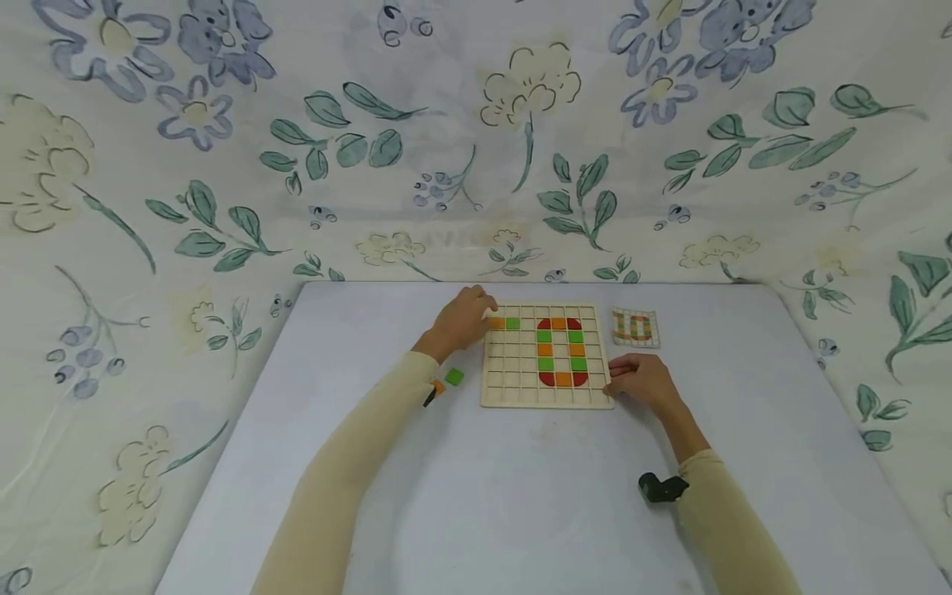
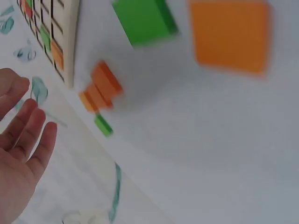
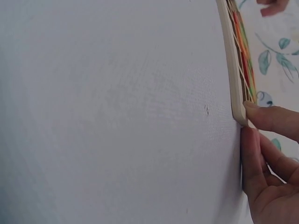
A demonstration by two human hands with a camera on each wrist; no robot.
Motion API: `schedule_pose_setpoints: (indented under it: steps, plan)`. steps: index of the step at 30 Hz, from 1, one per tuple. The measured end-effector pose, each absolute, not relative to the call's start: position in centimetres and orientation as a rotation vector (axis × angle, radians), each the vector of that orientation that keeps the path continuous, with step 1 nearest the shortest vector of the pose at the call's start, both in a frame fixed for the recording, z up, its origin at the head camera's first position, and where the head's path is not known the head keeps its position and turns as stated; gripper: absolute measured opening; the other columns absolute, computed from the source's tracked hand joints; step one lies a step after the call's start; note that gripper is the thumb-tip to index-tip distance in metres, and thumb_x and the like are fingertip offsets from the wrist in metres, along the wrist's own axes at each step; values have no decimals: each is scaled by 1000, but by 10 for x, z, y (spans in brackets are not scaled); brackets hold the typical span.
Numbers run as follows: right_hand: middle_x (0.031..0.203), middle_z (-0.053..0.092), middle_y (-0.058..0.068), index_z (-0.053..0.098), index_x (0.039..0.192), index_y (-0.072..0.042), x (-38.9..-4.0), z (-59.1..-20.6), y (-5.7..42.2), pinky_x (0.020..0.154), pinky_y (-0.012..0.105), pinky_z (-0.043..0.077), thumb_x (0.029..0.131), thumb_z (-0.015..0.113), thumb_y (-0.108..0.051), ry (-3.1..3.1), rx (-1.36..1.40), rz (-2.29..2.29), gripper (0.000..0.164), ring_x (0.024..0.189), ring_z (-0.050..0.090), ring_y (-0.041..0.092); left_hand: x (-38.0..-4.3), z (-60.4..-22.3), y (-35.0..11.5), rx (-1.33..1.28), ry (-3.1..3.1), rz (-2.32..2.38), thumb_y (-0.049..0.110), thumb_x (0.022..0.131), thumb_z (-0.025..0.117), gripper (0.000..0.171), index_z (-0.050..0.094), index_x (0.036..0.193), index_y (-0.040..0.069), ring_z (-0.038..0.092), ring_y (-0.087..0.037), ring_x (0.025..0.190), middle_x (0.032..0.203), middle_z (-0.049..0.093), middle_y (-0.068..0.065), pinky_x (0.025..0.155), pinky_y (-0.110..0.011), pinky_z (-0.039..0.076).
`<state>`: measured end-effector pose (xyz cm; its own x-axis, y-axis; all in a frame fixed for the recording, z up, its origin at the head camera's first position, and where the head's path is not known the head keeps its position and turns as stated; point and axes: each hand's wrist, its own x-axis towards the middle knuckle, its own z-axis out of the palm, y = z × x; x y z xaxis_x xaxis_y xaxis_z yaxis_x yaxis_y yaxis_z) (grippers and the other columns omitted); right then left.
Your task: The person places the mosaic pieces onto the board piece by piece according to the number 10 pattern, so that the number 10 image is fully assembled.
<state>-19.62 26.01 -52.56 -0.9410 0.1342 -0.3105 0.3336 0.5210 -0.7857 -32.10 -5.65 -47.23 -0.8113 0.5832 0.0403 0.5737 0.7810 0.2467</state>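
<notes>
A wooden grid board (image 1: 513,397) lies on the white table, with red, orange and green tiles forming a rounded ring (image 1: 545,349) right of its middle. An orange tile (image 1: 497,323) and a green tile (image 1: 513,323) sit side by side near its upper left corner. My left hand (image 1: 463,318) is at that corner, fingertips close by the orange tile. In the left wrist view its fingers (image 2: 41,140) are loosely extended, with nothing visible between them. At the board's lower right corner, my right hand (image 1: 645,380) pinches the edge, thumb (image 3: 268,119) on top and fingers against the side.
A small pattern card (image 1: 635,328) lies right of the board. Left of the board are a loose green tile (image 1: 454,377) and an orange tile (image 1: 439,387), partly behind the left sleeve. More orange tiles (image 2: 106,79) show in the left wrist view. Floral cloth (image 1: 446,165) hangs behind the table.
</notes>
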Motion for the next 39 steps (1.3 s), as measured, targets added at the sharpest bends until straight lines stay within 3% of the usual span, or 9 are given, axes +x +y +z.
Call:
schedule_pose_setpoints:
  steps: [10,17,26,39]
  plan:
    - [97,67,10,66,113,1,-194,-525,260,78,33,46,72,81,-13,2568,345,-1367,46,89,59,24,-308,-476,-122,839,2850,492,4,87,69,22,70,109,1,55,-25,106,113,57,-9,95,-38,46]
    - [98,67,10,66,113,1,-195,-525,263,78,32,46,72,81,-13,2582,337,-1367,46,89,59,24,-306,-488,-120,962,2769,519,0,88,67,27,67,114,0,55,-24,110,115,60,-9,100,-36,43]
    - [99,68,10,65,115,1,-195,-527,261,78,32,48,72,82,-14,2557,344,-1391,48,89,61,23,-306,-502,-118,965,2771,529,-1,88,66,24,71,112,0,56,-20,92,105,62,-7,87,-31,49]
    - [99,68,11,65,115,2,-195,-526,261,78,31,49,73,81,-12,2560,361,-1388,47,88,61,23,-307,-496,-106,867,2793,425,7,89,70,24,72,113,1,54,-19,87,99,62,-6,82,-30,48]
